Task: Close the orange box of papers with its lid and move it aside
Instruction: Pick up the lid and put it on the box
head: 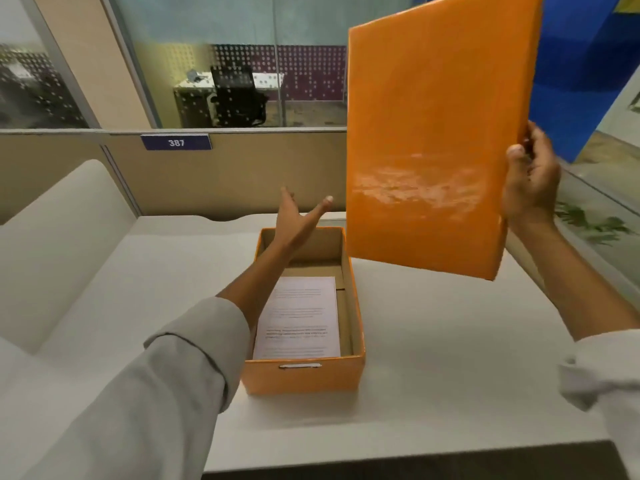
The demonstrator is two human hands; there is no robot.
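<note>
Orange box (304,375), one, stands open on the white table (433,393), its near end wall carrying a small metal handle (300,366). Inside, a stack of printed papers (299,318) lies flat against the near-left part of the cardboard floor; sheet count cannot be told. One orange lid (436,133) is held in the air, above and to the right of the box, tilted steeply with its glossy top face toward the camera. Right hand (531,181) grips the lid's right edge: thumb on the front face, fingers wrapped behind the rim. Left hand (298,220) is above the far end of the box, palm up, fingers (287,199) spread and straight, holding nothing and clear of the lid. Both forearms show rolled grey sleeves. A partition behind the table bears one blue plate (176,142) reading 387.
</note>
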